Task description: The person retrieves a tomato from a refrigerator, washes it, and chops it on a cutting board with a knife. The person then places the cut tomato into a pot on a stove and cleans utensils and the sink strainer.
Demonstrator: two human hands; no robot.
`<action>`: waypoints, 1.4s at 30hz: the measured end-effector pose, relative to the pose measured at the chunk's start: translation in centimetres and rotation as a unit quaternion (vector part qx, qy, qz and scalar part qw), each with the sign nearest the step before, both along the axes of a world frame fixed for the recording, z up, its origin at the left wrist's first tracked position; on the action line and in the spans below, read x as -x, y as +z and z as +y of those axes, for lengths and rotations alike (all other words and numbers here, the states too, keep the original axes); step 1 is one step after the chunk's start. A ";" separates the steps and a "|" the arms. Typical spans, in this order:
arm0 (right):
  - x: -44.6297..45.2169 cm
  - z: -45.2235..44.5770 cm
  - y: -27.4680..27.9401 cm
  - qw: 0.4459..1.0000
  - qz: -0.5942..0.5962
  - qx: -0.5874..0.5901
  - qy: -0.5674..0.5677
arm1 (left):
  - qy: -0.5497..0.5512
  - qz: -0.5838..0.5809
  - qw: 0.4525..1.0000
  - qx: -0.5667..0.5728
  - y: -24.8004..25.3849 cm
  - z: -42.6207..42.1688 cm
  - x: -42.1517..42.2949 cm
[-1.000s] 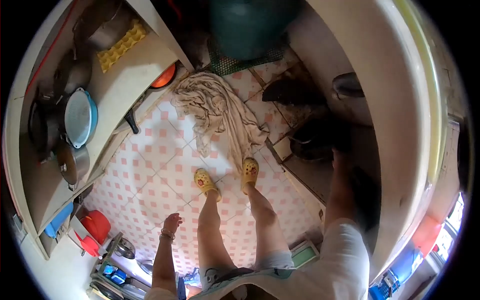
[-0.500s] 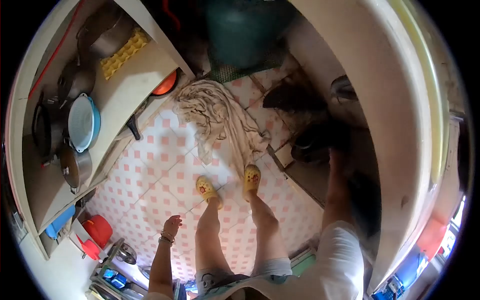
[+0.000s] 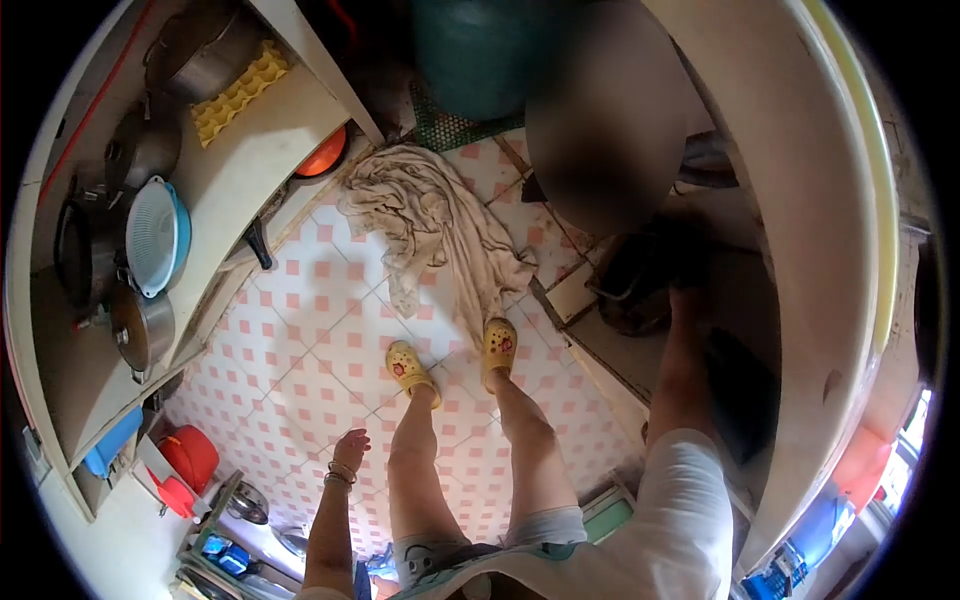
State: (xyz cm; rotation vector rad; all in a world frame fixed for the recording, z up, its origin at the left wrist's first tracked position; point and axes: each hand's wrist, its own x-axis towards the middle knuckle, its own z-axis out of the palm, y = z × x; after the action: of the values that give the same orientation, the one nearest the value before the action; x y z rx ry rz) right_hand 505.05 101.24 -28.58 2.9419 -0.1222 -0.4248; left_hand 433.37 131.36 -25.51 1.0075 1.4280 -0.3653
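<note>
My left hand (image 3: 351,449) hangs over the tiled floor with its fingers apart and nothing in it. Bracelets circle that wrist. My right arm reaches into the dark space under the counter, where my right hand (image 3: 686,262) is lost in shadow beside a dark pot-like object (image 3: 632,290); its fingers cannot be made out. A crumpled beige cloth (image 3: 430,215) lies on the floor, one end touching the yellow clog (image 3: 499,348) on my right foot.
At left, a shelf (image 3: 235,150) holds pots, a blue-white colander (image 3: 155,237) and a yellow egg tray (image 3: 240,93). A dark green container (image 3: 480,60) stands ahead. A red basin (image 3: 190,456) sits lower left. A blurred oval patch covers part of the under-counter area.
The blurred oval patch has appeared at the upper right. The view has shifted slightly. My right arm remains under the counter, and my left hand stays empty over the floor.
</note>
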 end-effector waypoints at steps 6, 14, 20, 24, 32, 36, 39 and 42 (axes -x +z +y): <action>1.9 4.4 3.6 0.997 0.032 -0.002 -0.075 | -0.025 -0.017 0.999 -0.030 1.6 0.8 -1.7; 18.0 9.6 1.6 0.884 0.147 -0.430 0.113 | -0.061 -0.053 0.989 -0.121 3.8 3.2 -6.2; 24.6 14.0 37.6 0.601 0.670 -0.376 0.221 | 0.018 -0.304 0.938 -0.163 25.5 9.9 -28.2; 18.8 12.5 50.1 0.636 0.293 -0.710 0.073 | -0.026 -0.502 0.839 -0.209 37.9 14.1 -42.4; 4.5 17.9 44.6 0.878 -0.297 -0.342 0.158 | -0.155 -0.355 0.890 -0.241 41.5 18.3 -62.2; 4.8 18.4 46.0 0.922 -0.211 -0.276 0.172 | -0.218 -0.265 0.916 -0.208 43.4 18.9 -63.9; 4.7 19.2 43.5 0.921 -0.206 -0.294 0.152 | 0.002 -0.406 0.914 -0.001 44.9 17.9 -63.7; 4.4 21.1 43.4 0.931 -0.082 -0.344 0.094 | -0.071 -0.511 0.843 -0.149 49.7 16.3 -63.8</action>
State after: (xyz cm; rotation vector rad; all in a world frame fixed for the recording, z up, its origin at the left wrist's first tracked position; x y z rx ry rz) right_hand 500.62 122.34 14.81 3.6245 0.3659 -0.2191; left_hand 497.13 147.70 24.18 1.2785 0.4277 0.3008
